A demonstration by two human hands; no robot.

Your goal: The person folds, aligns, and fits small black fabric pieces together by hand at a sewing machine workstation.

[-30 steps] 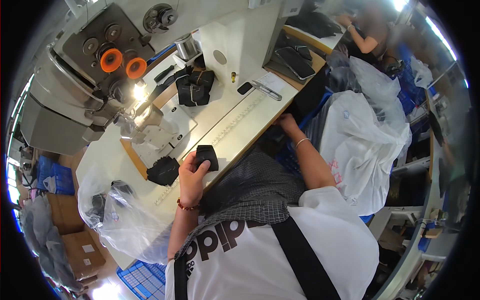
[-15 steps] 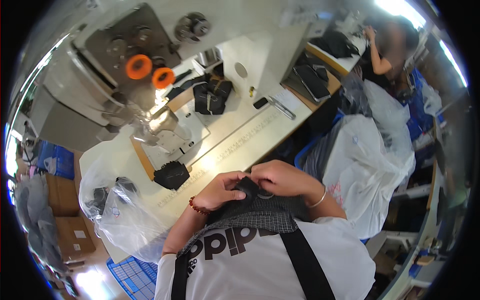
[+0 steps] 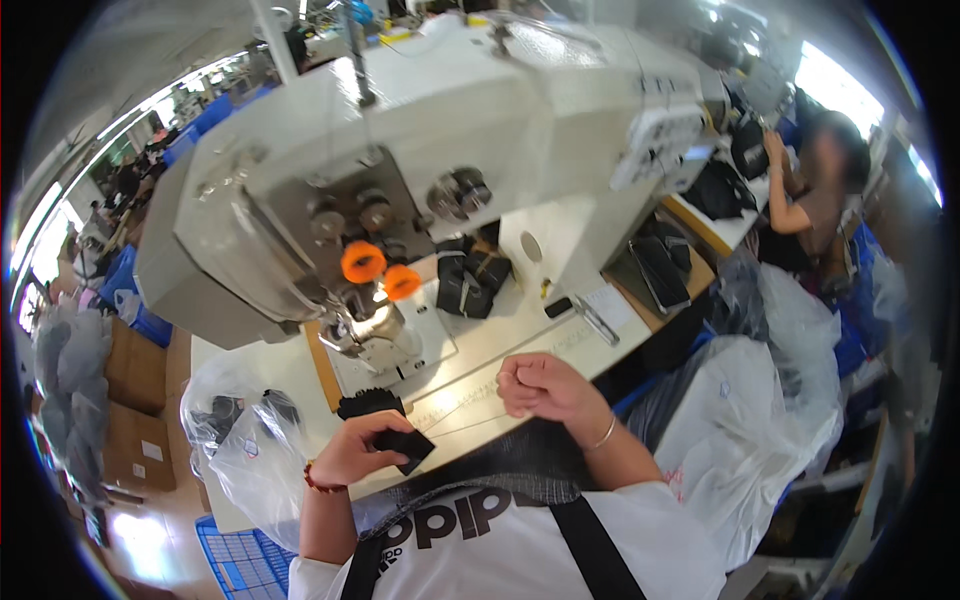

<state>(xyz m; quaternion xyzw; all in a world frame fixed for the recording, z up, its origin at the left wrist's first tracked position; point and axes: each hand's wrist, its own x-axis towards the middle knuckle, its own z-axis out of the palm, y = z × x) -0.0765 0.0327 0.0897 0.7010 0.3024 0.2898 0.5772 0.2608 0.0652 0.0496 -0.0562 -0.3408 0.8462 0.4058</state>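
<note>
My left hand (image 3: 365, 445) grips a small black fabric piece (image 3: 408, 447) between thumb and fingers, low over the table's front edge. Right beside it, a stack of black fabric pieces (image 3: 368, 402) lies in front of the sewing machine. My right hand (image 3: 545, 388) is held up to the right, its fingers curled into a pinch. A faint thin line, perhaps thread, shows between the two hands; what the right fingers hold is too small to make out. Dark checked cloth (image 3: 530, 465) lies across my lap.
The large sewing machine (image 3: 430, 110) with orange dials (image 3: 363, 262) stands ahead. Black bundles (image 3: 470, 280), a dark phone-like object (image 3: 558, 307) and a metal tool (image 3: 597, 322) lie on the table (image 3: 490, 380). Plastic bags (image 3: 250, 430) flank it. A person (image 3: 805, 200) sits far right.
My hands have come apart: the left moved left and down with a black piece, the right stayed higher and rightward. The view has tilted up, showing more of the machine.
</note>
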